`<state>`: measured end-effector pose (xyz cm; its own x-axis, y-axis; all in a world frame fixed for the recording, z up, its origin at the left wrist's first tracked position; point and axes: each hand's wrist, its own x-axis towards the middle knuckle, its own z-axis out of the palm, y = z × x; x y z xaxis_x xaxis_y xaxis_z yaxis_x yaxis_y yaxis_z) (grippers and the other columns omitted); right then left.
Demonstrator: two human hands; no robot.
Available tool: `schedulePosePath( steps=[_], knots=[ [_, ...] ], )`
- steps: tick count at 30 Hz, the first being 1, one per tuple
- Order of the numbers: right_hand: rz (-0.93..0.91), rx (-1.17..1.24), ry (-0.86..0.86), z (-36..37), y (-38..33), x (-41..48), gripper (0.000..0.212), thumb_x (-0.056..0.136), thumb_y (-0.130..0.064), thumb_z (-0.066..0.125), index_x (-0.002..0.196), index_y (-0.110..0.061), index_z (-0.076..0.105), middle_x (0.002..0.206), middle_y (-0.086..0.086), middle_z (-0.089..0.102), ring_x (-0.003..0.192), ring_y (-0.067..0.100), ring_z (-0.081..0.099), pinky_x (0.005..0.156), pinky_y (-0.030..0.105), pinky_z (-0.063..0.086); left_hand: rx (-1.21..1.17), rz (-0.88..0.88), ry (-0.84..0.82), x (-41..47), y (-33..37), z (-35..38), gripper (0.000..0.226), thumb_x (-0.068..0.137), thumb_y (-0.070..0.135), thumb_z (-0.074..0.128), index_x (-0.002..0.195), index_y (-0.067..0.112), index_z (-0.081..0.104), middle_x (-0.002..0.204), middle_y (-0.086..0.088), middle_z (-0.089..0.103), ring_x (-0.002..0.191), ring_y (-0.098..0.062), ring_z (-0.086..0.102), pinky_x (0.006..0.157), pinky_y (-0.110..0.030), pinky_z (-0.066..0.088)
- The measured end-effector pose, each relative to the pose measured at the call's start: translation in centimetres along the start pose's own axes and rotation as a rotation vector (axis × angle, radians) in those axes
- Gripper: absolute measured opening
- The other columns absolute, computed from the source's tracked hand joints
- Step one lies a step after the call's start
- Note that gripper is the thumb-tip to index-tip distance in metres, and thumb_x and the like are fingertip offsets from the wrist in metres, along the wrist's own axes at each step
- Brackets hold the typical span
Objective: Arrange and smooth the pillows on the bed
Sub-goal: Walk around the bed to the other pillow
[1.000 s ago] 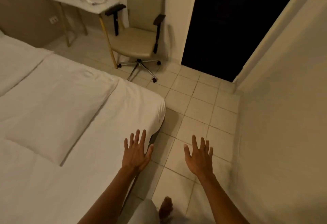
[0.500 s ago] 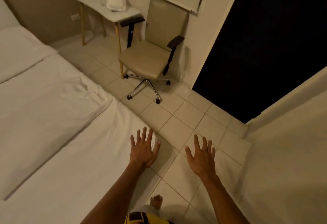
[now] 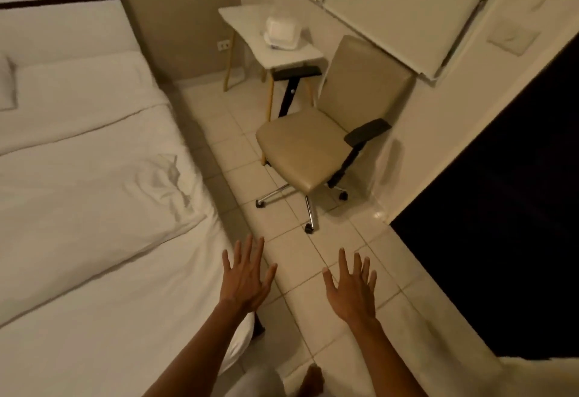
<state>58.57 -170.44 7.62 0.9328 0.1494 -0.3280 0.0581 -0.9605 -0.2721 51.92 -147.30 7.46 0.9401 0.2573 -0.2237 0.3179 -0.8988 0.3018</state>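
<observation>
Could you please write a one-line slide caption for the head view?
Both hands, left and right, open and empty beside the bed, chair ahead.

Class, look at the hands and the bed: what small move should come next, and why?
Probably step toward the head of the bed. The left hand and right hand are open and empty near its foot corner, while the pillow lies far off by the headboard.

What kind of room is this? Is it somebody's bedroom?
Most likely a bedroom, maybe in a hotel. A bed made up in white sheets, with a pillow at its head, fills the left side. Beside it stand a small white desk and a beige office chair on a tiled floor.
</observation>
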Motion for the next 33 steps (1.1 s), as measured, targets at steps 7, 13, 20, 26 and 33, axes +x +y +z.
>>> schedulePosePath(
  steps=[7,13,20,26,33],
  knots=[
    [-0.344,-0.125,-0.057,-3.2,-7.2,13.7,0.085,0.087,-0.071,0.001,0.159,-0.026,0.007,0.166,0.015,0.006,0.153,0.035,-0.004,0.122,0.053,-0.002,-0.098,-0.354,0.105,6.4,-0.9,-1.7,0.08,0.089,0.07,0.001,0.156,0.028,-0.004,0.165,-0.004,-0.005,0.151,-0.029,-0.007,0.118,-0.053,-0.008],
    [-0.545,-0.231,-0.12,-3.6,-16.3,23.6,0.074,0.096,-0.066,0.012,0.159,-0.028,0.005,0.166,0.014,0.005,0.153,0.034,-0.003,0.122,0.054,-0.003,-0.147,-0.562,0.145,13.5,-5.0,-3.0,0.083,0.085,0.072,-0.007,0.156,0.029,-0.009,0.164,-0.005,-0.01,0.151,-0.031,-0.008,0.118,-0.056,-0.006],
    [-0.753,-0.29,-0.191,-4.7,-27.9,31.5,0.08,0.091,-0.068,0.008,0.159,-0.028,0.003,0.166,0.015,0.002,0.153,0.035,-0.006,0.123,0.053,-0.003,-0.174,-0.765,0.184,19.6,-10.0,-6.0,0.074,0.095,0.066,0.009,0.155,0.029,-0.013,0.164,-0.003,-0.013,0.151,-0.03,-0.01,0.118,-0.056,-0.005],
    [-0.97,-0.388,-0.249,-2.2,-38.3,38.5,0.09,0.084,-0.075,-0.002,0.159,-0.026,0.004,0.166,0.017,0.005,0.153,0.035,-0.003,0.121,0.054,-0.002,-0.229,-0.997,0.252,23.9,-15.2,-7.2,0.075,0.094,0.067,0.009,0.156,0.026,0.011,0.162,-0.007,0.011,0.149,-0.035,0.015,0.116,-0.061,0.01],
    [-1.231,-0.439,-0.367,1.3,-52.7,44.4,0.105,0.074,-0.083,-0.015,0.159,-0.026,0.009,0.164,0.021,0.011,0.151,0.04,0.005,0.121,0.053,0.002,-0.265,-1.305,0.394,27.6,-22.2,-9.7,0.071,0.096,0.064,0.018,0.154,0.024,0.026,0.157,-0.011,0.027,0.143,-0.038,0.029,0.11,-0.064,0.024]
  ],
)
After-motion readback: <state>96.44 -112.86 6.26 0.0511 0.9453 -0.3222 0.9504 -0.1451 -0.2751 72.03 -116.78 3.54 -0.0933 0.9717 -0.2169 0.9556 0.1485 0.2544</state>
